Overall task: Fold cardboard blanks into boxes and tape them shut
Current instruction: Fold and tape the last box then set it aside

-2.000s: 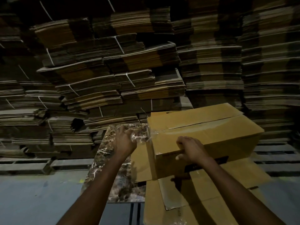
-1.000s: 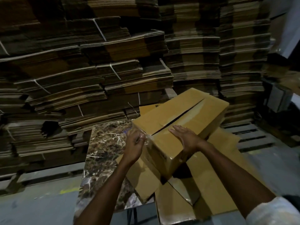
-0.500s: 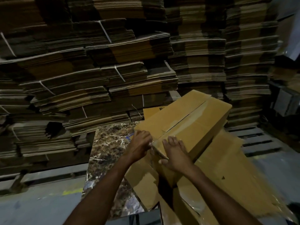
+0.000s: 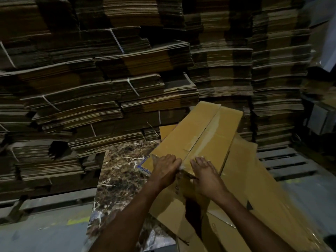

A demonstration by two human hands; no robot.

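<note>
Pressing flat, right hand steadies a seemingly light, stiff box, best gripped at corners; left hand clutches tape roll.

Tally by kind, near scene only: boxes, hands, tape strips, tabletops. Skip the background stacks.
folded box: 1
hands: 2 (left hand, right hand)
clear tape along the seam: 1
marble-patterned tabletop: 1
Total: 5
The flat blanks under the box overlap, so they cannot be counted.
</note>
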